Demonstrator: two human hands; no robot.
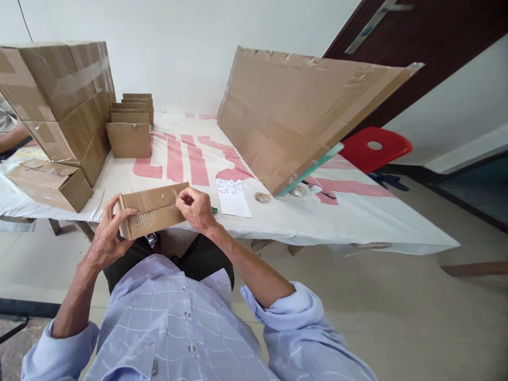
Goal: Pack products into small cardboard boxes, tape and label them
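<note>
A small flat cardboard box (159, 203) is held over the table's front edge, with a seam along its face and dark printed lines below it. My left hand (106, 235) grips the box's left end, thumb on the face and fingers behind the top edge. At the right end of the seam my right hand (197, 210) is closed in a pinch, touching the box. What lies between those fingertips is too small to make out. A white sheet with blue stamped marks (234, 198) lies just right of my right hand.
Taped cartons (67, 100) are stacked at the left, with a smaller box (51, 182) in front and several upright cardboard pieces (129, 140) beside them. A large cardboard panel (286, 111) leans at the back right. Tape rolls (262, 197) and a red stool (375, 148) are nearby. Another person's arm (14, 136) shows far left.
</note>
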